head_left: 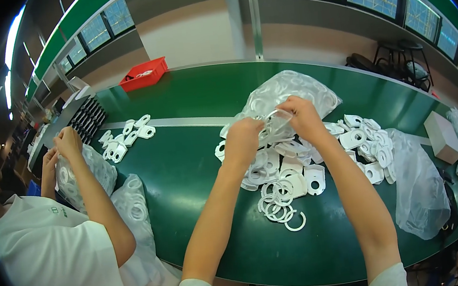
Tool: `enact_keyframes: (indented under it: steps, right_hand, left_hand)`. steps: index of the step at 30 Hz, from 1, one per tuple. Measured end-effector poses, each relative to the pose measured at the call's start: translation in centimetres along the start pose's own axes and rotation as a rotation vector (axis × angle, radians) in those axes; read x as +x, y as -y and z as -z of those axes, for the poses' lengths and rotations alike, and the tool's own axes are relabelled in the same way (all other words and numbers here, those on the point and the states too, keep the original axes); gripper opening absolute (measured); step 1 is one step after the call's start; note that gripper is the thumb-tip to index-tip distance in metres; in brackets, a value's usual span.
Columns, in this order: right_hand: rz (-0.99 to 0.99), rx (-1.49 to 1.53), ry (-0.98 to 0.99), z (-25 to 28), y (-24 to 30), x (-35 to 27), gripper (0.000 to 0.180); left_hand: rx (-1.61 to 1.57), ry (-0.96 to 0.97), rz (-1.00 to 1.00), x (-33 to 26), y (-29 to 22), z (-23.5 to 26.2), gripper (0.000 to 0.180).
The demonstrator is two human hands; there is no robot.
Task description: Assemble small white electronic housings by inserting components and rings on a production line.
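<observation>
Both my hands are raised over a heap of white plastic parts. My left hand (244, 141) is closed in a pinch, and my right hand (303, 118) pinches just beside it. Between their fingertips is a thin white ring (277, 114), partly hidden by the fingers. Right behind them lies a clear plastic bag (290, 89) full of white rings. Below, several loose C-shaped rings (275, 202) lie near flat white plates with round holes (315, 180). More such plates (353, 139) spread to the right of my right forearm.
A co-worker (61, 244) at the left handles another bag of rings (90, 177). White parts (128, 136) lie near that person. A red bin (145, 75) stands at the far edge of the green table (189, 186). At right are a crumpled plastic bag (421, 190) and a white box (442, 137).
</observation>
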State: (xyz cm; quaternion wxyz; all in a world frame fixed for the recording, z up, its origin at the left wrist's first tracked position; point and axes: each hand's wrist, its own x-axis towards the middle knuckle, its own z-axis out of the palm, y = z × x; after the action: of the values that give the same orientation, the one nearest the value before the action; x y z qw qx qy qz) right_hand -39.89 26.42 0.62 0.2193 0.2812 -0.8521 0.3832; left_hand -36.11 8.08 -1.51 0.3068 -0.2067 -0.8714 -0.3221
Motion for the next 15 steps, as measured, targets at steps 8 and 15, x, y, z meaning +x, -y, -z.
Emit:
enact_keyframes:
  steps: [8,15]
  right_hand:
    - [-0.223,0.028,-0.185,0.9,-0.4,0.1,0.016]
    - [-0.298,-0.053,-0.097,0.8,-2.3,-1.0,0.032]
  left_hand:
    - [-0.213,0.032,0.094,-1.4,-1.2,1.3,0.012]
    - [-0.520,0.159,0.316,-3.8,-8.0,4.6,0.014]
